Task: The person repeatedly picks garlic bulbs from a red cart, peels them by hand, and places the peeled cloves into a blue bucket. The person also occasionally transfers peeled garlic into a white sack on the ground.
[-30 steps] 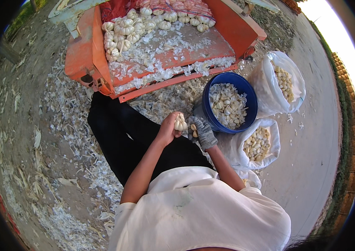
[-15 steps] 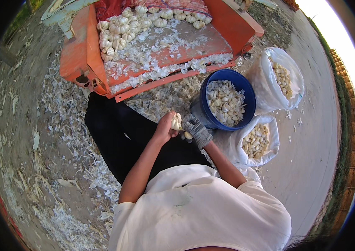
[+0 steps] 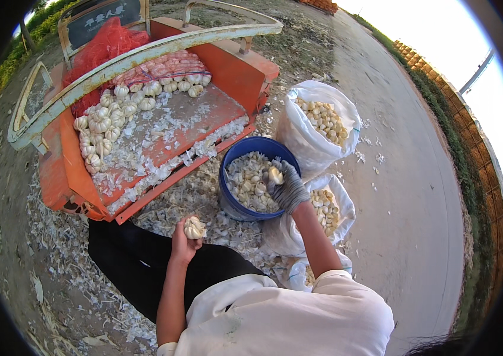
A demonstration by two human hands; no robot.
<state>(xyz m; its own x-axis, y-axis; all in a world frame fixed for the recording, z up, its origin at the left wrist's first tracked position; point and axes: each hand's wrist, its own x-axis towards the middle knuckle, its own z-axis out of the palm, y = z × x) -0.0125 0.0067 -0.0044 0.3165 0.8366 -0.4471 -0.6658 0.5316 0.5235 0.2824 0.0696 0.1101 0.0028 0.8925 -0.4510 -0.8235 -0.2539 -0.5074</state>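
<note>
My bare left hand (image 3: 184,244) is closed round a partly broken garlic bulb (image 3: 194,228), held above my black trouser leg. My right hand (image 3: 290,188), in a grey knit glove, is over the right side of a blue bucket (image 3: 232,209). Between its fingers is a pale garlic clove (image 3: 275,175). Loose cloves and papery skins (image 3: 249,181) fill the inside of the bucket. Two white sacks of cloves, a far sack (image 3: 299,139) and a nearer sack (image 3: 346,207), stand to the bucket's right; my right forearm partly covers the nearer one.
An orange cart bed (image 3: 227,107) with a rusty pale rail (image 3: 162,46) holds whole garlic bulbs (image 3: 100,121) and a red net bag (image 3: 100,50). Garlic skins litter the ground. A third white bag (image 3: 294,276) sits by my right side. A paved road (image 3: 405,225) runs along the right.
My hands have parted. The right one moved from the bulb to over the bucket with a clove; the left keeps the bulb. The view has swung right, bringing more cart and road in.
</note>
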